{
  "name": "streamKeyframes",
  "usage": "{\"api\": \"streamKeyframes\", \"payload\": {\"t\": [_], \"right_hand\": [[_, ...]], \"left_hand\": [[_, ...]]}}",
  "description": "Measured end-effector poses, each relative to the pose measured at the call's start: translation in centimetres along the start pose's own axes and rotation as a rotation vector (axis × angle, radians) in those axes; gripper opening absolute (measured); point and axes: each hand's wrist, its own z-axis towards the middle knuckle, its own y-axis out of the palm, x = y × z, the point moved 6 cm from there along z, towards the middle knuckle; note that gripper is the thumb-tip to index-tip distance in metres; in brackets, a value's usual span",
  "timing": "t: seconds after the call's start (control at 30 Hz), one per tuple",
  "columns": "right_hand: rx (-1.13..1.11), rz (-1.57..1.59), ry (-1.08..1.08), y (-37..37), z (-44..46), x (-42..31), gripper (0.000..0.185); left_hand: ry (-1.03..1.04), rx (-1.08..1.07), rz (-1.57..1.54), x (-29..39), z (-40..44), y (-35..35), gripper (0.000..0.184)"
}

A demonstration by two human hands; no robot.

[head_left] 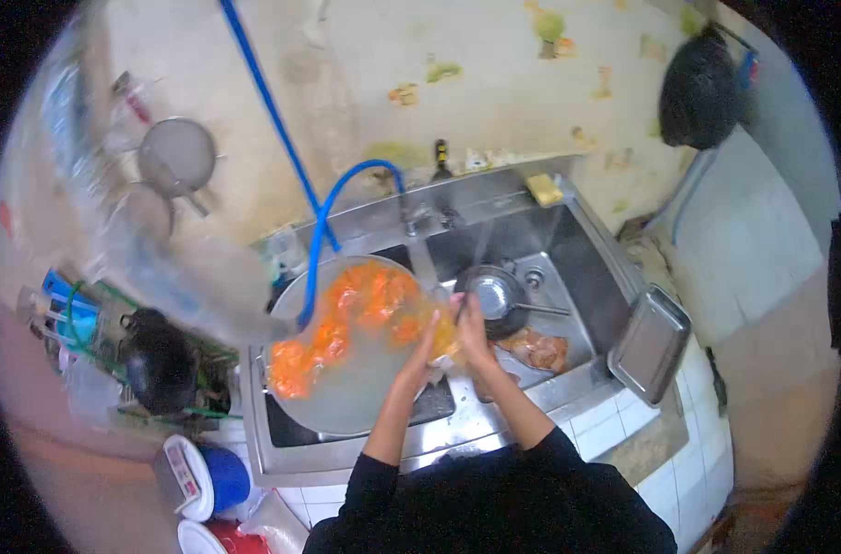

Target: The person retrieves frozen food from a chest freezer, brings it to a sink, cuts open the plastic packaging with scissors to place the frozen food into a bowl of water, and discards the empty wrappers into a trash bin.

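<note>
My left hand (423, 348) and my right hand (473, 325) come together over the ridge between the two sink basins, closed around a blurred yellowish thing (445, 340) whose kind I cannot make out. Beside my left hand, a large round tub (356, 406) of cloudy water fills the left basin, with orange pieces (332, 334) in it. To the right of my right hand, a dark round pan (502, 325) lies in the right basin. Below it is a raw-looking piece of meat (534, 350), with another piece partly hidden behind my right forearm.
A blue hose (311, 268) arches from the tap (407, 217) into the left side. A yellow sponge (544, 190) sits on the sink's back rim. An empty metal tray (651, 346) leans at the right edge. A blue bucket (224, 480) stands lower left.
</note>
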Motion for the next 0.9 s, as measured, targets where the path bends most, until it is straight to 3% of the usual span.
{"api": "streamKeyframes", "payload": {"t": [0.03,0.13,0.17,0.23,0.27,0.3,0.4,0.47,0.53,0.7,0.83,0.87,0.9], "right_hand": [[-0.011,-0.039,-0.077,0.6,-0.5,-1.2,0.025],[-0.009,-0.31,-0.011,-0.3,-1.6,-3.0,0.025],[-0.047,-0.329,0.049,-0.6,-1.6,-4.5,0.023],[-0.011,-0.53,-0.09,-3.0,-1.8,-8.8,0.02],[0.135,-0.685,-0.296,-5.6,-1.6,-9.0,0.021],[0.2,-0.766,-0.159,-8.5,-1.7,-10.9,0.024],[0.581,-0.99,-0.106,-18.8,-3.5,-16.3,0.029],[0.736,-1.14,-0.01,-25.3,-5.5,-20.4,0.031],[0.856,-1.262,0.056,-30.3,-7.3,-21.6,0.033],[0.776,-1.444,0.302,-38.4,-8.4,-20.2,0.024],[0.636,-1.54,0.298,-40.4,-7.7,-17.4,0.026],[0.635,-1.564,0.197,-40.0,-7.9,-17.5,0.02],[0.559,-1.603,0.233,-39.6,-7.9,-17.9,0.013]], "left_hand": [[-0.022,0.068,0.11,-1.0,0.3,-1.6,0.052],[-0.316,0.001,0.309,-2.9,-0.2,-2.6,0.034],[-0.35,-0.057,0.305,-3.1,-0.1,-2.9,0.036],[-0.353,-0.051,0.28,-2.8,-0.7,-1.3,0.034],[-0.322,0.011,0.254,-2.1,-1.4,-0.3,0.03],[-0.345,-0.026,0.274,-2.8,-1.1,-0.4,0.03],[-0.326,0.066,0.286,-3.8,-0.2,-2.4,0.025],[-0.084,0.237,0.222,-3.2,0.9,-2.8,0.023],[-0.144,0.18,0.299,-2.7,1.0,-1.9,0.023],[-0.134,0.1,0.4,-4.5,4.8,-1.3,0.029],[0.08,0.116,0.489,-4.0,5.0,1.6,0.033],[0.102,0.1,0.534,-4.0,4.9,3.0,0.033],[0.136,0.103,0.587,-4.0,4.9,4.7,0.033]]}}
